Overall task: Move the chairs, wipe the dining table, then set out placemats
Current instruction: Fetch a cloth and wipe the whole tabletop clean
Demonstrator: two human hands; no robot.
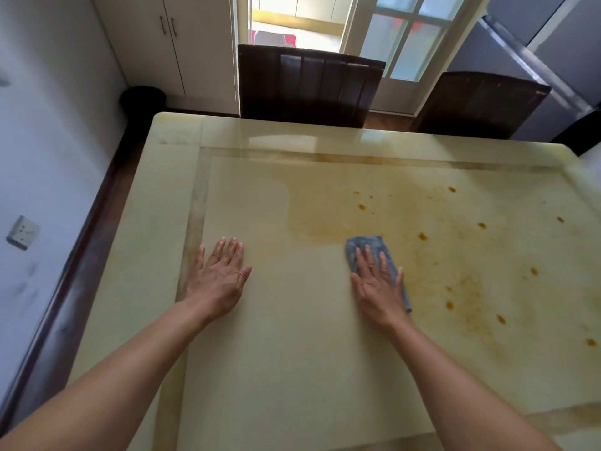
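The wiping step is under way and roughly half done, judging from the surface. The left part of the dining table (292, 369) looks clean and pale, while the right part carries an orange-brown film and scattered darker spots (422, 236). Two dark chairs (309, 86) stand at the far edge of the table, the right one (481, 102) slightly angled away; whether chairs on the near side are moved cannot be told, since none show there. No placemats are in view, so that step appears not yet begun.

The right hand (377, 288) lies flat and fully spread, fingers straight, pressing a folded blue-grey cloth (367, 244) onto the tabletop. It does not grip the cloth; the palm simply pins it down, right at the border between the clean area and the stained area. The left hand (218, 281) is also open and flat, palm down on the clean surface near the table's left inlaid band, holding nothing and seemingly bracing the person.
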